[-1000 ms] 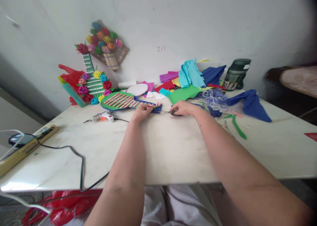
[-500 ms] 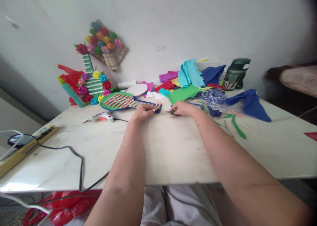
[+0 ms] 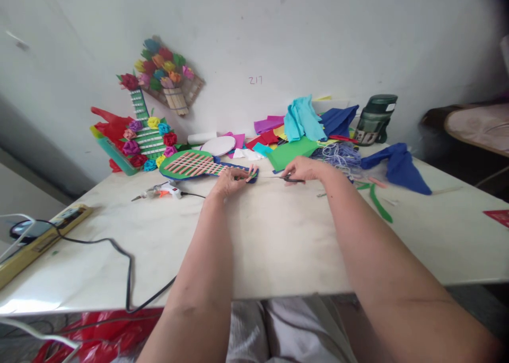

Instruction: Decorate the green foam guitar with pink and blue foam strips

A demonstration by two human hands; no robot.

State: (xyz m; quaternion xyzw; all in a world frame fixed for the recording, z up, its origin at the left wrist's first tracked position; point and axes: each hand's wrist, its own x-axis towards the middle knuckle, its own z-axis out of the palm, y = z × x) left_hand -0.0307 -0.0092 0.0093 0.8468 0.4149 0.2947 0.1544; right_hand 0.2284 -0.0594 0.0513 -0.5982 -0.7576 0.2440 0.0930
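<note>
A guitar-shaped craft with a green face, blue edging, pinkish sticks and pale strings lies flat on the table. My left hand has its fingers closed on the end of its neck, at the right. A few pale stick-like pieces poke up at my fingertips; exactly what the fingers pinch there is hidden. To the right, my right hand grips the dark handles of a pair of scissors. Their thin blades point left toward the neck, apart from it.
A glue gun lies at left, its black cord trailing forward. Behind are a flower-covered guitar craft, coloured paper, lilac string and a dark bottle. A power strip sits on the left edge.
My right hand has moved a little to the right with the scissors, widening the gap to the neck. My left hand stays on the neck end. The camera view has shifted slightly.
</note>
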